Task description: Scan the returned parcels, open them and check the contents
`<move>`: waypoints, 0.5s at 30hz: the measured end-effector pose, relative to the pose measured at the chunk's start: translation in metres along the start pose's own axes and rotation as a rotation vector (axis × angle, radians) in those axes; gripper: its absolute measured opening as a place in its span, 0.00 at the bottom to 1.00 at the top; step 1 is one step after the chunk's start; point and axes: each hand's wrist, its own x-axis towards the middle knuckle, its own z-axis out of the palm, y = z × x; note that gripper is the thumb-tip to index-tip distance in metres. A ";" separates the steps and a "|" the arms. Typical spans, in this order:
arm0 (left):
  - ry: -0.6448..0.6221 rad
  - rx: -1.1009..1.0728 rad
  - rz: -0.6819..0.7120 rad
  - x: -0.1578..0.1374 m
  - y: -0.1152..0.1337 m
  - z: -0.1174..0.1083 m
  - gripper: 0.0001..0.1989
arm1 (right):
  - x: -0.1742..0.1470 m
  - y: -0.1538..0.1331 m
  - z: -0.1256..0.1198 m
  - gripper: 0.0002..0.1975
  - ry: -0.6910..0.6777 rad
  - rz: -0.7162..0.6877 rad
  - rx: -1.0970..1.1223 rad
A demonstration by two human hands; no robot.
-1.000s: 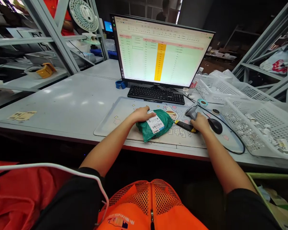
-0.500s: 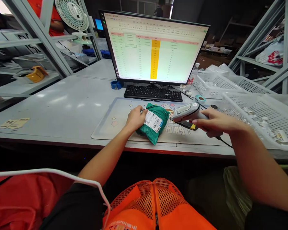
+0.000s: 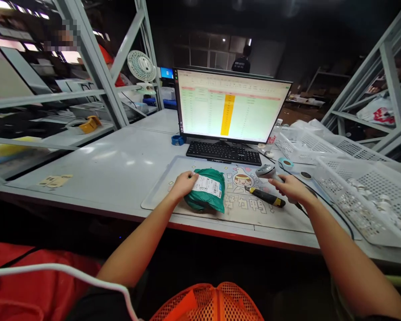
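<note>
A green plastic mailer parcel (image 3: 205, 199) with a white shipping label (image 3: 207, 185) lies on the printed desk mat (image 3: 173, 176). My left hand (image 3: 183, 185) grips the parcel's left edge, thumb on top beside the label. My right hand (image 3: 291, 187) is wrapped round the handle of a grey barcode scanner (image 3: 266, 170), whose head points left above the mat. A black and yellow utility knife (image 3: 266, 196) lies on the mat between the parcel and my right hand.
Behind the mat stand a black keyboard (image 3: 223, 153) and a monitor (image 3: 232, 104) showing a spreadsheet. White perforated baskets (image 3: 364, 200) line the right side. A blue tape roll (image 3: 178, 140) sits left of the keyboard. Brown cards (image 3: 55, 180) lie at left. Metal shelving (image 3: 103, 67) borders the desk.
The view has tilted up and shifted left. My right hand has drawn the scanner away from the parcel, uncovering the utility knife. The parcel has turned slightly under my left hand.
</note>
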 end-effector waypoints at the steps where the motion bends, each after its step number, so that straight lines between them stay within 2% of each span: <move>1: 0.006 -0.022 -0.011 0.001 -0.008 -0.006 0.14 | 0.012 0.007 0.006 0.24 0.062 0.031 -0.058; 4: 0.024 -0.071 -0.023 0.000 -0.030 -0.019 0.15 | 0.038 0.026 0.025 0.27 0.197 0.068 -0.218; 7: 0.034 -0.083 -0.021 -0.005 -0.048 -0.028 0.16 | 0.049 0.038 0.042 0.30 0.207 0.106 -0.267; 9: 0.093 -0.062 -0.028 -0.012 -0.051 -0.034 0.17 | 0.052 0.041 0.048 0.32 0.215 0.112 -0.269; 11: 0.253 -0.059 0.023 -0.026 -0.042 -0.041 0.17 | 0.054 0.040 0.049 0.33 0.240 0.115 -0.295; 13: 0.375 -0.162 0.185 -0.049 -0.021 -0.049 0.15 | 0.058 0.033 0.045 0.35 0.293 0.110 -0.334; 14: 0.329 -0.281 0.307 -0.064 -0.006 -0.053 0.14 | 0.061 0.027 0.041 0.35 0.330 0.093 -0.349; 15: 0.208 -0.417 0.418 -0.080 0.010 -0.057 0.14 | 0.063 0.020 0.038 0.35 0.373 0.066 -0.354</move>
